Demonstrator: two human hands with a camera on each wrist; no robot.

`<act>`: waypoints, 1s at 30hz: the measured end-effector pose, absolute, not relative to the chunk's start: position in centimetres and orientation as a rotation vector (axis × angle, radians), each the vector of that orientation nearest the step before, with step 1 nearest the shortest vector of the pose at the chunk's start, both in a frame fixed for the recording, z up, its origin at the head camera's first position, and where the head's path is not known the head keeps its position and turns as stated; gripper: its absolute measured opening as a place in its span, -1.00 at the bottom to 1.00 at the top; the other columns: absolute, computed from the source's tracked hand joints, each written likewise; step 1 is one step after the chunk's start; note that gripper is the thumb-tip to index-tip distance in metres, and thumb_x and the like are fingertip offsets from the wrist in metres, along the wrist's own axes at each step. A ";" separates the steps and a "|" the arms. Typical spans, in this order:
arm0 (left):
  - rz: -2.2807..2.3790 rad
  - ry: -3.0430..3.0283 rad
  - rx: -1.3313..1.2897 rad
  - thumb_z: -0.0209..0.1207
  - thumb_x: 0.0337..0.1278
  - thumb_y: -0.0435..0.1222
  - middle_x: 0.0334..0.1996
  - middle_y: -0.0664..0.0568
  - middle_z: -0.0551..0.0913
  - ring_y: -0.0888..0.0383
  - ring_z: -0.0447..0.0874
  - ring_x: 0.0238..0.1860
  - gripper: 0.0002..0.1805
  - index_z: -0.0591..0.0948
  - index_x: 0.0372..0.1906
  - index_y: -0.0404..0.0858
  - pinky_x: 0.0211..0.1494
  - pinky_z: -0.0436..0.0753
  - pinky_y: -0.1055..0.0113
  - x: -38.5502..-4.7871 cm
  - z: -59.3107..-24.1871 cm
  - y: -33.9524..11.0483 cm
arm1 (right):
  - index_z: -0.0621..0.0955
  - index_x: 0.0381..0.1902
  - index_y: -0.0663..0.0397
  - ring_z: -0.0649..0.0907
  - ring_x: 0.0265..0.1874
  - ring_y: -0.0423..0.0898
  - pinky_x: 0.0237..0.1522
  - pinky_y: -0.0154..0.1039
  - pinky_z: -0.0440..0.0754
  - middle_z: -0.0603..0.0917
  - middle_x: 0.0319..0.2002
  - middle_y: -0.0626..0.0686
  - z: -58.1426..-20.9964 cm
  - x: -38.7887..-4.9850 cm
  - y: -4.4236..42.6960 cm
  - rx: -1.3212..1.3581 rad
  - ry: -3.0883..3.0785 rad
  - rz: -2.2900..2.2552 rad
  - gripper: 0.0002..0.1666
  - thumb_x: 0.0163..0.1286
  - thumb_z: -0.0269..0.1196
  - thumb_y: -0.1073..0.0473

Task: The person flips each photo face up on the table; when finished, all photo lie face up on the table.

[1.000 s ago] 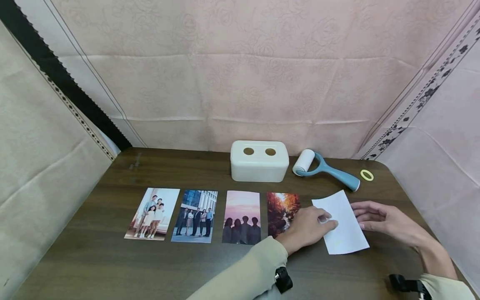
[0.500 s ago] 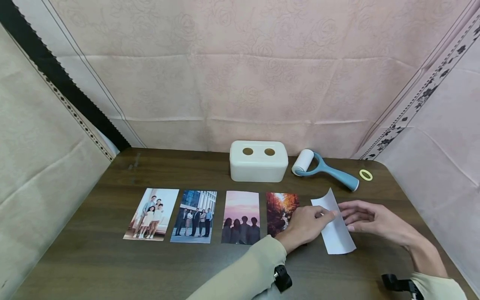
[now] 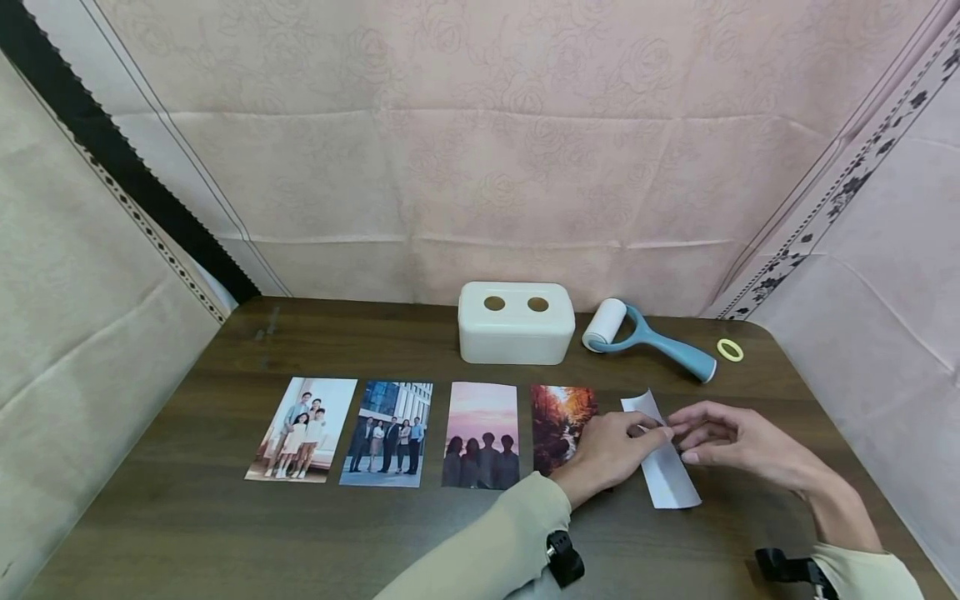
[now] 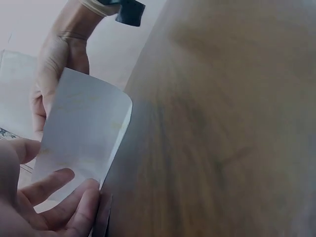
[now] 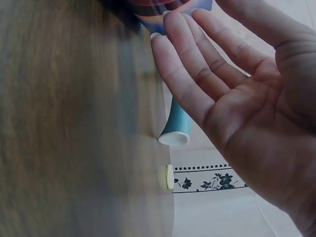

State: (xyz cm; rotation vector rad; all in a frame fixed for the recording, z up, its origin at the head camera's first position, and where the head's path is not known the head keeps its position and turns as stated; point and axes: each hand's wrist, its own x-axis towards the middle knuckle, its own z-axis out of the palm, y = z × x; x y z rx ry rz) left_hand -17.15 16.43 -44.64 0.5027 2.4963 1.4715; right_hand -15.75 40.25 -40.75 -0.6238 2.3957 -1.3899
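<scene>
A photo print with its white back [image 3: 666, 475] toward my left hand stands bent and tilted up at the right of the row, in the head view. My left hand [image 3: 611, 446] is at its left side; in the left wrist view its fingertips [image 4: 61, 175] touch the white back, and the thumb touches it too. My right hand [image 3: 738, 437] is behind the raised right side, fingers fairly straight. In the right wrist view those fingers touch the picture side [image 5: 192, 6]. An autumn photo [image 3: 558, 412] lies beside the left hand, partly covered by it.
More photos lie face up in a row: a family [image 3: 300, 429], a suited group [image 3: 386, 433], silhouettes at sunset [image 3: 480, 433]. Behind stand a white box [image 3: 517, 333] with two holes and a blue-handled lint roller [image 3: 660, 337]. A yellow ring [image 3: 730, 350] lies at the right.
The right hand has moved left, tilting the photo's right side up and over toward the left hand, so it looks narrower. The left hand has stayed nearly in place.
</scene>
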 end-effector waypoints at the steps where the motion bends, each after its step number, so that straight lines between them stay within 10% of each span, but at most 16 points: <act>1: 1.502 2.480 0.492 0.24 0.39 0.14 -0.24 0.36 0.74 0.42 0.62 -0.19 -0.66 0.84 -0.03 0.06 -0.11 0.53 0.45 -17.1 -44.6 16.4 | 0.56 0.29 0.35 0.77 -0.04 -0.06 -0.05 -0.22 0.74 0.72 0.10 0.19 -40.8 -15.8 40.2 -0.613 2.391 -1.390 -0.50 0.46 0.39 0.33; 30: 1.998 2.055 0.272 0.33 0.35 -0.29 -0.47 0.23 0.76 0.26 0.73 -0.45 -0.93 0.80 -0.23 -0.15 -0.37 0.68 0.42 -15.2 -41.6 15.4 | 0.40 0.25 0.51 0.72 0.13 -0.16 0.08 -0.20 0.71 0.68 0.16 0.24 -41.4 -16.2 40.9 -0.522 2.198 -1.565 -0.65 0.67 0.09 0.34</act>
